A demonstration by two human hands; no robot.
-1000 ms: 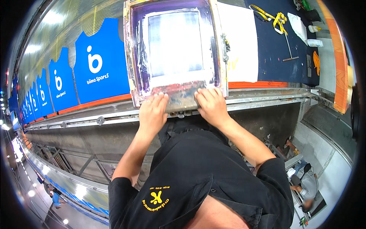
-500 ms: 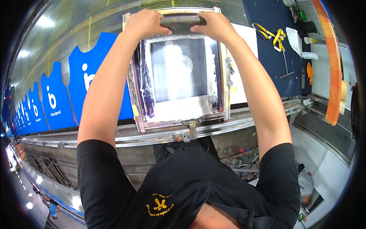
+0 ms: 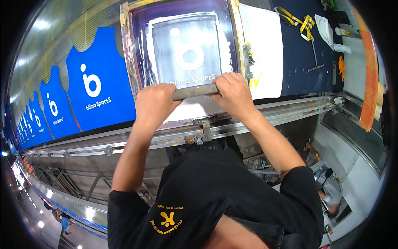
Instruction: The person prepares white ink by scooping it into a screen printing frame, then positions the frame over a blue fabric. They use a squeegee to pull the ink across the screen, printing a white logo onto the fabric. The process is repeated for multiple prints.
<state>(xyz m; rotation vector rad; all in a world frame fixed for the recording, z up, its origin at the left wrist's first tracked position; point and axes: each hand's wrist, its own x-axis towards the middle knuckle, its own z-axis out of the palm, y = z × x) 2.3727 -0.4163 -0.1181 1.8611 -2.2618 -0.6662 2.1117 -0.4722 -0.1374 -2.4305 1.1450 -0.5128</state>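
My left hand [image 3: 157, 99] and my right hand [image 3: 228, 93] are both closed on the two ends of a long, worn squeegee [image 3: 195, 91]. The squeegee lies across the lower part of a screen-printing frame [image 3: 127, 45], which has a purple border. Above the blade, a white emblem and lettering show on the grey mesh [image 3: 166, 54]; white ink lies along the mesh's edges and below the blade.
Printed blue vest panels [image 3: 99, 50] line the left. White material [image 3: 261, 54], a dark board [image 3: 302, 74] with a yellow strap [image 3: 306, 29], and a wooden plank [image 3: 367, 83] sit right. A metal rail [image 3: 269, 112] runs along the near edge. Another person [image 3: 331, 191] is at lower right.
Both hands carried the squeegee from the near edge to the far end, then pulled it back toward me. The emblem on the mesh shows more clearly now.
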